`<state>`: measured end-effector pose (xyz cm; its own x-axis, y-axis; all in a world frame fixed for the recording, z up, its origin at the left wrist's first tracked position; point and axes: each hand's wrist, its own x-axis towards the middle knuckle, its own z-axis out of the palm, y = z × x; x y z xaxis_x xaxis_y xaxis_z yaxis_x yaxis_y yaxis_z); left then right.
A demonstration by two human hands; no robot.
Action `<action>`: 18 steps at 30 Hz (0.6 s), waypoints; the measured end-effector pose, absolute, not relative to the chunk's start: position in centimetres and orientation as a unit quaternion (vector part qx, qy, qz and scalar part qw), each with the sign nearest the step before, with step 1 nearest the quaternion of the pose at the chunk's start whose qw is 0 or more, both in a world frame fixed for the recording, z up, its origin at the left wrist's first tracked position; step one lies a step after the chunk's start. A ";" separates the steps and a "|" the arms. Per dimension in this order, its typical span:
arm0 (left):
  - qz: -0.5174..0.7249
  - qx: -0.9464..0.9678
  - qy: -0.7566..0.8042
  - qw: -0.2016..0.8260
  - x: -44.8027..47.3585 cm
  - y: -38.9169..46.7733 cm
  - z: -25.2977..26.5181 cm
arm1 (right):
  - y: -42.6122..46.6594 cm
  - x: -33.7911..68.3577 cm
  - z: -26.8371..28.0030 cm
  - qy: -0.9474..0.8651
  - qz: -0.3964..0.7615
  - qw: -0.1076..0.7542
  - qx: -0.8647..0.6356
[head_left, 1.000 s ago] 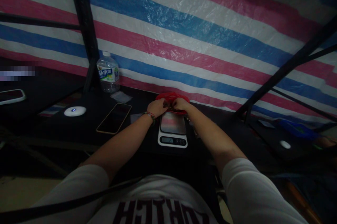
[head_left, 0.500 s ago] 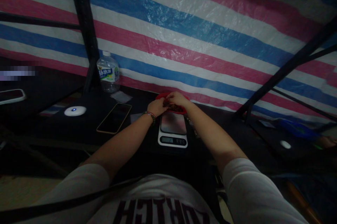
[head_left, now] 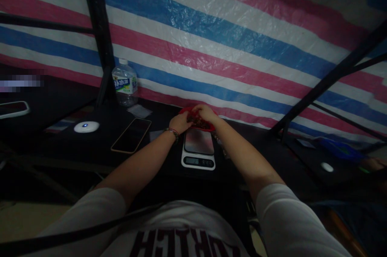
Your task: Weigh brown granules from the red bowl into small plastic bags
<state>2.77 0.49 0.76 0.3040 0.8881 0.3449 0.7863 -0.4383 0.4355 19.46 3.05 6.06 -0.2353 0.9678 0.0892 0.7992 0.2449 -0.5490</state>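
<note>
A shallow red dish (head_left: 208,129) holds small dark brown pieces (head_left: 198,122) whose kind I cannot make out. At the dish's left side is my left hand (head_left: 180,123), its fingers closed at the edge of the pieces. My right hand (head_left: 205,112) reaches over the far side, fingers bent down together among the pieces. Whatever either hand pinches is too small and dark to name. Just in front of the dish, between my forearms, lies a white kitchen scale (head_left: 198,163) with a lit display and a bare, shiny weighing plate.
Left of my arm lie a phone (head_left: 131,135) and a white round device (head_left: 86,127) with a blue light. A clear plastic bottle (head_left: 125,83) stands behind them by a black post (head_left: 101,27). At right are a blue tray (head_left: 340,149) and part of another person's hand (head_left: 376,163).
My right hand's fingers have drawn slightly away from my left hand, so more of the brown pieces show. My left hand, the dish and the scale have stayed nearly where they were.
</note>
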 end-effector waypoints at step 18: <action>0.305 0.773 0.540 0.129 2.3 -0.2 1.6 | 2.9 19.0 3.8 -0.834 0.094 -0.028 -0.542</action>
<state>2.34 -0.19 1.61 0.2299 0.9144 0.3332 0.7568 -0.3832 0.5295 19.01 2.93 3.85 -0.4099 0.9001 -0.1477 0.9105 0.3939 -0.1261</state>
